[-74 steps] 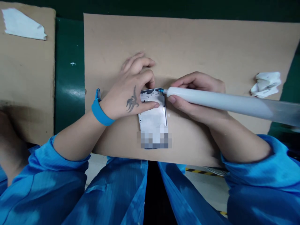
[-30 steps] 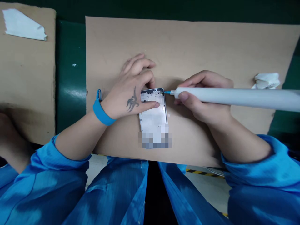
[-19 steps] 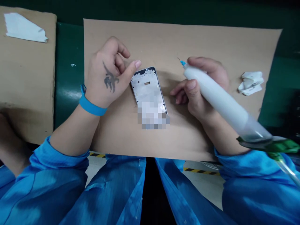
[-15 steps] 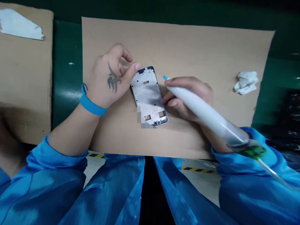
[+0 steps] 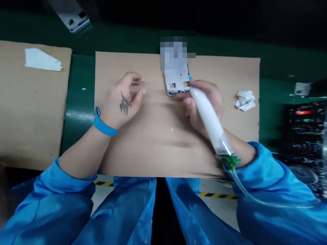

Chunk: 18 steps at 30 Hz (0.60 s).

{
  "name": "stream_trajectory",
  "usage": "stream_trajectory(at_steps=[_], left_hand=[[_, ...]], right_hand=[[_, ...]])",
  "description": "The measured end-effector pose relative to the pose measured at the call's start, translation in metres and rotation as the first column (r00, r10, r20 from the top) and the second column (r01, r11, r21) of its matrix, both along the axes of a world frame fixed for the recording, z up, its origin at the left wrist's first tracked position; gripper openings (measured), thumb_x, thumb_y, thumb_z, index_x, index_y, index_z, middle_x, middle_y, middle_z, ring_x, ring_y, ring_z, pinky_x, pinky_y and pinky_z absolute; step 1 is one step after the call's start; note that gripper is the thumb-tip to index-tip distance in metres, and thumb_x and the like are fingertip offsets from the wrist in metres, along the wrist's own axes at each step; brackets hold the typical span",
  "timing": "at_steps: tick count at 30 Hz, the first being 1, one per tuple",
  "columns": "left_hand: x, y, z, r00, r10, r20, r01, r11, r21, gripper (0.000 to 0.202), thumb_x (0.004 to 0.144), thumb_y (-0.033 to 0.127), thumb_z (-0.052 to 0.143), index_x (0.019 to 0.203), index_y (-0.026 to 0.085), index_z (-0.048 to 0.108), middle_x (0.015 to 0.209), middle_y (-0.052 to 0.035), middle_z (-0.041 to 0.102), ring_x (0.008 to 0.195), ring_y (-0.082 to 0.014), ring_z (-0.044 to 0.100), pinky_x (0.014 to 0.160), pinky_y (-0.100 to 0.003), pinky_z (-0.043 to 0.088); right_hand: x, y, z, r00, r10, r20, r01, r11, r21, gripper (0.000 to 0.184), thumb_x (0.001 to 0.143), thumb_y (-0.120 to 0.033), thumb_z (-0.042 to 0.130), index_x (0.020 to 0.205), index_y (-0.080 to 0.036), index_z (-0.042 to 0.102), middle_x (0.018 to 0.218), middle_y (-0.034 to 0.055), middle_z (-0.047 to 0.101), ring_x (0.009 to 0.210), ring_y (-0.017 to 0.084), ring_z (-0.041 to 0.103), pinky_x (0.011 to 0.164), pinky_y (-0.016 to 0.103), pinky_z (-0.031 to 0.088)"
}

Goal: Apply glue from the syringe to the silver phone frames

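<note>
Slid up the sheet since the earlier frame, a metal phone frame [image 5: 176, 79] now lies at the far edge of a brown cardboard sheet [image 5: 153, 143], its upper end blurred out and apparently over the edge. The person's right hand [image 5: 214, 102] curls narrowly around a white syringe [image 5: 206, 115], its blue tip [image 5: 191, 78] just beside the frame's near corner, while the fingers [image 5: 182, 96] reach the frame's lower edge, though whether they touch it is hard to tell. The left hand [image 5: 122, 100] rests open and empty on the cardboard, well apart from the frame, a blue wristband [image 5: 103, 126] at its wrist. A clear tube [image 5: 255, 200] runs from a green fitting [image 5: 231, 161] on the syringe past a blue sleeve [image 5: 263, 183]. Crumpled white paper [image 5: 245, 100] sits to the right. The thin frame looks light, stiff and slick, likely best taken by its long side edges, with its narrow strips around the cut-outs possibly easy to bend
</note>
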State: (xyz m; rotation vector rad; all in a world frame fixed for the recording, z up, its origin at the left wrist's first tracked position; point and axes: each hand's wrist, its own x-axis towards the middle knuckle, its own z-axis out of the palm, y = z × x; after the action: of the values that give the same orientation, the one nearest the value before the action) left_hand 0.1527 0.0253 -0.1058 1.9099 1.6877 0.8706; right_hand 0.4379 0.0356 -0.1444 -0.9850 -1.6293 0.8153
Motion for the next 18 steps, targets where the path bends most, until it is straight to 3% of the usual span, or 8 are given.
stream_trajectory(at_steps=[3, 5, 9, 11, 14, 16, 18], left_hand=[[-0.002, 0.002, -0.002, 0.999, -0.04, -0.036, 0.041, 0.999, 0.024, 0.062, 0.1, 0.088, 0.062, 0.123, 0.031, 0.07, 0.129, -0.0052, 0.083, 0.108, -0.0318, 0.079, 0.096, -0.057, 0.067], [-0.003, 0.003, -0.004, 0.997, -0.039, -0.066, 0.041, 0.999, 0.028, 0.061, 0.102, 0.087, 0.06, 0.122, 0.03, 0.07, 0.13, -0.0066, 0.081, 0.112, -0.033, 0.079, 0.096, -0.057, 0.066], [-0.007, 0.003, -0.009, 0.987, -0.124, -0.102, 0.126, 0.992, 0.013, 0.058, 0.099, 0.081, 0.067, 0.125, 0.029, 0.07, 0.146, -0.0098, 0.075, 0.119, -0.0349, 0.077, 0.097, -0.055, 0.067], [-0.009, 0.002, -0.01, 0.972, -0.181, -0.147, 0.183, 0.983, 0.002, 0.059, 0.095, 0.077, 0.074, 0.126, 0.027, 0.071, 0.156, -0.0123, 0.07, 0.134, -0.0388, 0.074, 0.104, -0.055, 0.067], [-0.012, 0.0, -0.007, 0.948, -0.226, -0.222, 0.218, 0.974, -0.062, 0.058, 0.094, 0.068, 0.079, 0.13, 0.023, 0.071, 0.164, -0.0162, 0.064, 0.145, -0.0408, 0.07, 0.112, -0.053, 0.065], [-0.012, -0.001, -0.005, 0.938, -0.244, -0.245, 0.223, 0.968, -0.111, 0.057, 0.096, 0.062, 0.08, 0.134, 0.021, 0.071, 0.167, -0.0167, 0.062, 0.148, -0.039, 0.069, 0.115, -0.05, 0.063], [-0.013, -0.001, -0.003, 0.932, -0.258, -0.254, 0.229, 0.963, -0.139, 0.056, 0.097, 0.059, 0.083, 0.136, 0.021, 0.071, 0.169, -0.0167, 0.059, 0.15, -0.0381, 0.068, 0.117, -0.048, 0.062]], right_hand=[[0.001, -0.001, -0.001, 0.977, 0.13, 0.17, -0.145, 0.987, 0.076, 0.039, 0.105, -0.054, 0.084, 0.136, -0.032, 0.076, 0.108, 0.0047, 0.089, 0.096, 0.028, 0.09, 0.094, 0.042, 0.073], [0.001, -0.001, -0.002, 0.945, 0.165, 0.283, -0.194, 0.978, 0.077, 0.036, 0.105, -0.054, 0.083, 0.134, -0.033, 0.079, 0.103, 0.0038, 0.089, 0.096, 0.028, 0.09, 0.09, 0.038, 0.072], [0.001, 0.007, -0.008, 0.957, 0.127, 0.26, -0.136, 0.99, 0.019, 0.042, 0.107, -0.061, 0.079, 0.138, -0.033, 0.075, 0.108, 0.0058, 0.088, 0.098, 0.028, 0.088, 0.093, 0.04, 0.072], [0.002, 0.014, -0.011, 0.977, 0.076, 0.198, -0.073, 0.997, -0.022, 0.048, 0.107, -0.066, 0.076, 0.142, -0.033, 0.071, 0.117, 0.008, 0.087, 0.081, 0.024, 0.084, 0.08, 0.037, 0.072], [0.003, 0.025, -0.011, 0.981, 0.013, 0.195, 0.011, 0.992, -0.123, 0.054, 0.108, -0.064, 0.071, 0.151, -0.031, 0.064, 0.136, 0.0113, 0.083, 0.055, 0.014, 0.067, 0.051, 0.031, 0.06], [0.002, 0.032, -0.009, 0.97, -0.002, 0.243, 0.045, 0.984, -0.17, 0.055, 0.109, -0.058, 0.071, 0.156, -0.031, 0.059, 0.148, 0.0126, 0.079, 0.065, 0.017, 0.073, 0.054, 0.032, 0.063], [0.001, 0.036, -0.007, 0.963, -0.02, 0.27, 0.07, 0.982, -0.176, 0.056, 0.109, -0.053, 0.071, 0.159, -0.034, 0.056, 0.156, 0.0128, 0.074, 0.096, 0.026, 0.083, 0.074, 0.04, 0.072]])
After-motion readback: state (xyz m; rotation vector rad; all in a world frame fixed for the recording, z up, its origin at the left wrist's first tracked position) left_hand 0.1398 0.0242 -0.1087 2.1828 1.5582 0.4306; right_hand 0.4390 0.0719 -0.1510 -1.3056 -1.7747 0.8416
